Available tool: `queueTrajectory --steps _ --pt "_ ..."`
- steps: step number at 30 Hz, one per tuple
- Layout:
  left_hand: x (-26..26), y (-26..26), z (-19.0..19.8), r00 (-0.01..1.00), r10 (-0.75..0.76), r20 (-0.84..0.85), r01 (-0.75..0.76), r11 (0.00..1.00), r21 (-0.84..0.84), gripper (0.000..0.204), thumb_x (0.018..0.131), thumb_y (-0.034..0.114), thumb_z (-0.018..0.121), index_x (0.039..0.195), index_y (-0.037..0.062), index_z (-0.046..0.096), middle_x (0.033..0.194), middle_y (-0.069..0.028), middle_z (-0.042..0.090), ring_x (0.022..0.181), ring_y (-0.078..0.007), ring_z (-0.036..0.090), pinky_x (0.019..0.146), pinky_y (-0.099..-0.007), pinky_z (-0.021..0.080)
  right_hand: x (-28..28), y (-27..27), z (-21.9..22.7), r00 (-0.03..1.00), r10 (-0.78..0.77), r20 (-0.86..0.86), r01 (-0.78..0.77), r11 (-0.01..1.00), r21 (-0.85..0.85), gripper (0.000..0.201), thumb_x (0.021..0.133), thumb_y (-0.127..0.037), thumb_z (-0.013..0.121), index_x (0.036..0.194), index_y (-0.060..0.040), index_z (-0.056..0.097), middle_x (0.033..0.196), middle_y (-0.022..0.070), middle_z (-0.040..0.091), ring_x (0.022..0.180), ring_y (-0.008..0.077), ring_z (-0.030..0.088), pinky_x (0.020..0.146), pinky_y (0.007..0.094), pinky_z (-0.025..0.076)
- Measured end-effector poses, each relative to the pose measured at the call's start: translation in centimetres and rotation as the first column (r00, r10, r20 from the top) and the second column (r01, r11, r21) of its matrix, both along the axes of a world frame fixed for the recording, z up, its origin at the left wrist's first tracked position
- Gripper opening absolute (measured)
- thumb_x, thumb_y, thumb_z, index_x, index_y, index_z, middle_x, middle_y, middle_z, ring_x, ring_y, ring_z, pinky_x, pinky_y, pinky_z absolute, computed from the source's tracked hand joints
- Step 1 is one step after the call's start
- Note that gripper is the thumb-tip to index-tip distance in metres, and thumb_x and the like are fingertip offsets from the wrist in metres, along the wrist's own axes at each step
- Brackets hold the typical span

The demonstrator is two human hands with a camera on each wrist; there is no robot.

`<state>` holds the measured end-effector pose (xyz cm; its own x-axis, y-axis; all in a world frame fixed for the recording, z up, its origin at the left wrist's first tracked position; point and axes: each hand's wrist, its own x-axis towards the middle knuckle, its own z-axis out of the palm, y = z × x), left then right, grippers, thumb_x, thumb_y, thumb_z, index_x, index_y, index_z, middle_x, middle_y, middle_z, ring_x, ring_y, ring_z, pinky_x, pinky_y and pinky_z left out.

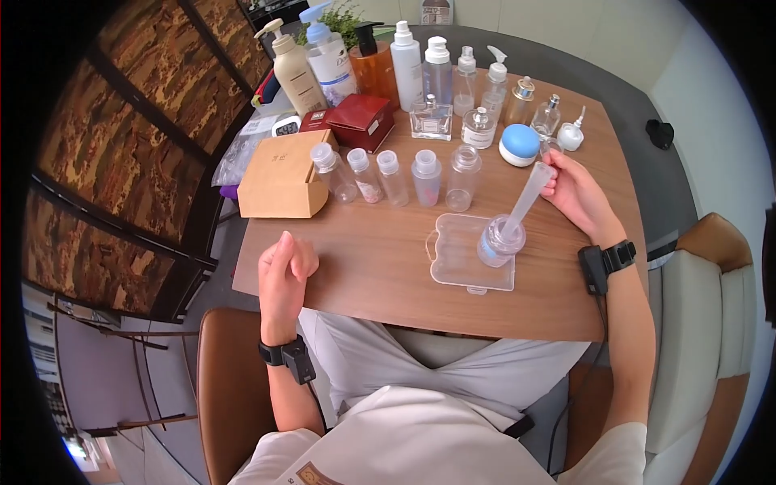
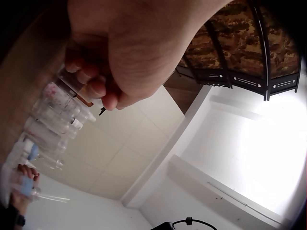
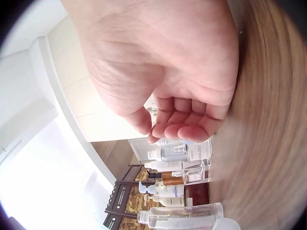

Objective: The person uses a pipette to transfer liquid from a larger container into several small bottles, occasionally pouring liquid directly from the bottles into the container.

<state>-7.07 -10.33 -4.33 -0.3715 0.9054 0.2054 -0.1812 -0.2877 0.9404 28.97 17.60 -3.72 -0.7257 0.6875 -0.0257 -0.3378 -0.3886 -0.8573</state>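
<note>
In the head view my left hand (image 1: pixel 283 271) is over the table's left front, fingers loosely curled and holding nothing visible. At the right, my right hand (image 1: pixel 578 198) rests by the table's surface, its fingers bent; the right wrist view shows nothing gripped in these fingers (image 3: pixel 184 120). Beside its fingertips, in the head view, rises the upper end of a clear tube (image 1: pixel 527 196), which leans out of a round clear jar (image 1: pixel 499 244). That jar stands on the right part of a flat clear plastic case (image 1: pixel 457 263). Whether the fingertips touch the tube is unclear.
Several clear bottles (image 1: pixel 426 178) stand in a row mid-table, beside a cardboard box (image 1: pixel 279 178) and a dark red box (image 1: pixel 364 121). Pump bottles (image 1: pixel 331 69) line the back. A blue-lidded jar (image 1: pixel 519 144) and a small white pump bottle (image 1: pixel 571 136) stand beyond my right hand.
</note>
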Motion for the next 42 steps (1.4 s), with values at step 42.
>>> queueTrajectory --steps 42 --pt "0.11 -0.33 -0.13 0.998 0.023 -0.053 -0.022 1.000 0.017 0.053 0.107 0.025 0.040 0.057 0.0081 0.038 0.055 -0.0013 0.035 0.055 -0.0129 0.030 0.055 -0.0308 0.026 -0.23 -0.03 0.06 0.999 -0.023 0.024 0.024 0.999 -0.023 0.021 0.103 -0.026 0.053 0.094 -0.0067 0.055 0.078 -0.0038 0.044 0.070 0.0067 0.041 0.063 0.0225 0.039"
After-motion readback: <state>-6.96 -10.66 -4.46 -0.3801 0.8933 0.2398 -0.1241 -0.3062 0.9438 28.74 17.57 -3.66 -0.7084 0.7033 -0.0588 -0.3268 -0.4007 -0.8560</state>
